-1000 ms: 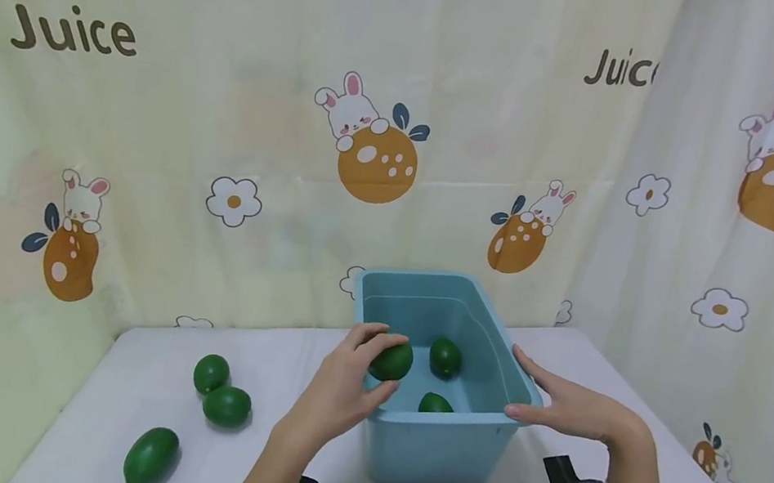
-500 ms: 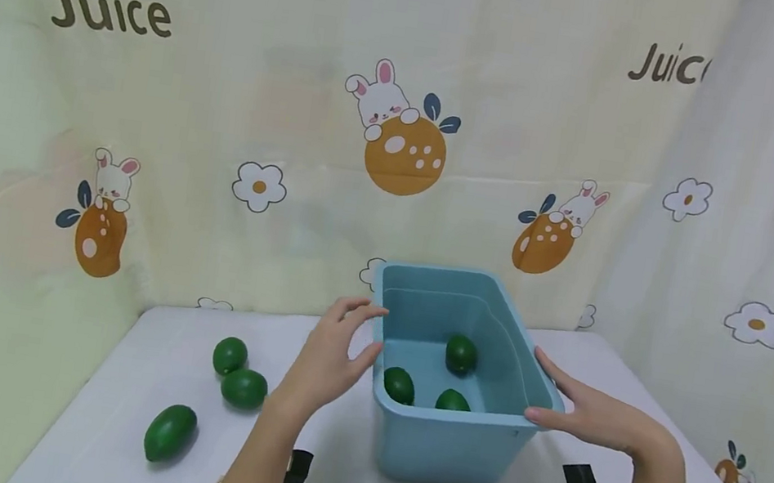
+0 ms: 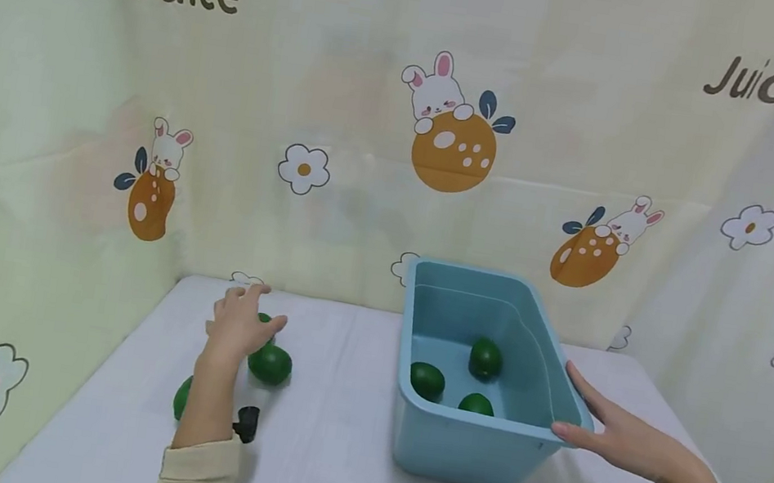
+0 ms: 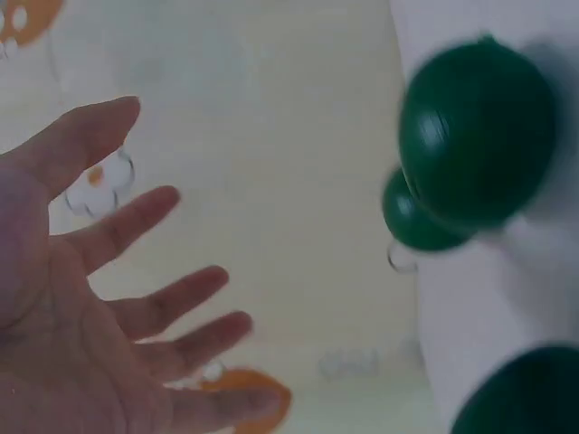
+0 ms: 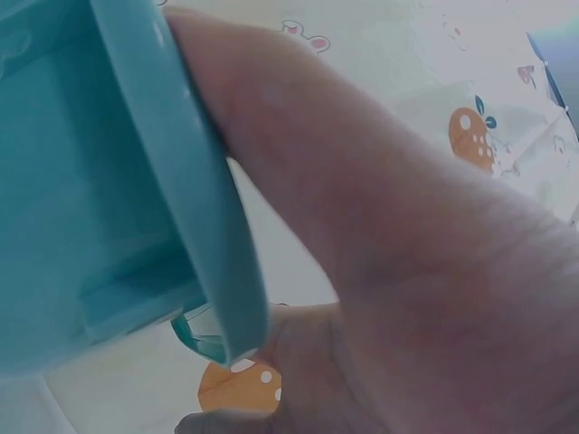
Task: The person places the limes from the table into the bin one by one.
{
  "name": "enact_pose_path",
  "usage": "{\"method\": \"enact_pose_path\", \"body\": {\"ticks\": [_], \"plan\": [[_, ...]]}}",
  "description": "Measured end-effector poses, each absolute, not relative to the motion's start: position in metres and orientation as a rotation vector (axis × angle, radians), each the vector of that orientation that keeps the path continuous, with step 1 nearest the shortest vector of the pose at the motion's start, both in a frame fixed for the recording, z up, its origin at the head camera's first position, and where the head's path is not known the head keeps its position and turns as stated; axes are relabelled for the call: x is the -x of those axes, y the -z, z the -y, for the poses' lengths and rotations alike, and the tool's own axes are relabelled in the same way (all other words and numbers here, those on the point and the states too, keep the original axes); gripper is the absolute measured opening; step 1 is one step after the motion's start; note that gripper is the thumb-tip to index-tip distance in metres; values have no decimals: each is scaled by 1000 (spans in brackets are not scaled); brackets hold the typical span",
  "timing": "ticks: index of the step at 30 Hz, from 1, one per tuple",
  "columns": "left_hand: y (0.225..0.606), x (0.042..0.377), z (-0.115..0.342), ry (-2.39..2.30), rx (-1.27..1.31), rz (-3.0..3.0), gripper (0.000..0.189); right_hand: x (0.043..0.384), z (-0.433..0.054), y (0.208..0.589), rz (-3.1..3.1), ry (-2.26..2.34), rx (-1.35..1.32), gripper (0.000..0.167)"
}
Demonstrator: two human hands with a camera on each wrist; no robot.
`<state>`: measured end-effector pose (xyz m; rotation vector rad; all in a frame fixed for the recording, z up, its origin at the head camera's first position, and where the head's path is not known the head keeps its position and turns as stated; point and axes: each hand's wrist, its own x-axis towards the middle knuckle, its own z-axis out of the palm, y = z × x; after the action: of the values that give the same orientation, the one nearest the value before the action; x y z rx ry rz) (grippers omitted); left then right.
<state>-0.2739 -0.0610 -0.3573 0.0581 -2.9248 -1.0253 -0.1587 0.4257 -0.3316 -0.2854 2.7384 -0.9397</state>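
Note:
My left hand [image 3: 237, 328] reaches over the loose limes on the left of the table, fingers spread and nothing in them. Just right of it lies one lime [image 3: 271, 365]; another lime [image 3: 264, 317] behind is partly covered by the hand. A third lime [image 3: 182, 397] shows beside the forearm, partly hidden. In the left wrist view the palm [image 4: 72, 334] is apart from the nearest lime [image 4: 479, 136]. My right hand [image 3: 633, 448] holds the rim of a light blue plastic bin [image 3: 468, 455] at its near right corner, thumb on the corner. Inside lie limes [image 3: 486, 359].
A white cloth [image 3: 333, 415] covers the table. Behind and beside it hangs a pale curtain [image 3: 344, 227] printed with rabbits, oranges and flowers. The bin stands right of centre, close to the curtain.
The left hand has let a lime go into the bin at its left side, then moved left to the loose limes. The right hand stays at the bin; the head view has shifted left.

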Motion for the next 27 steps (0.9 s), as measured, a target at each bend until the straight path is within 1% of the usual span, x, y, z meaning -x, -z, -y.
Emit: {"method": "enact_pose_path", "body": {"ticks": [3, 5, 12, 19, 24, 27], "plan": [[364, 268, 86, 1038, -153, 3007, 65, 159, -425, 336, -2721, 945, 269, 86], [367, 263, 100, 1034, -162, 3083, 67, 159, -426, 338, -2707, 955, 267, 86], [374, 249, 128, 957, -78, 3325, 72, 167, -424, 337, -2738, 923, 324, 85], [387, 250, 129, 924, -62, 3427, 62, 165, -423, 336, -2732, 935, 327, 87], [394, 252, 135, 1049, -35, 3426, 51, 164, -424, 332, -2736, 929, 323, 88], [394, 251, 137, 1137, -22, 3424, 49, 161, -426, 332, -2736, 930, 309, 88]]}}
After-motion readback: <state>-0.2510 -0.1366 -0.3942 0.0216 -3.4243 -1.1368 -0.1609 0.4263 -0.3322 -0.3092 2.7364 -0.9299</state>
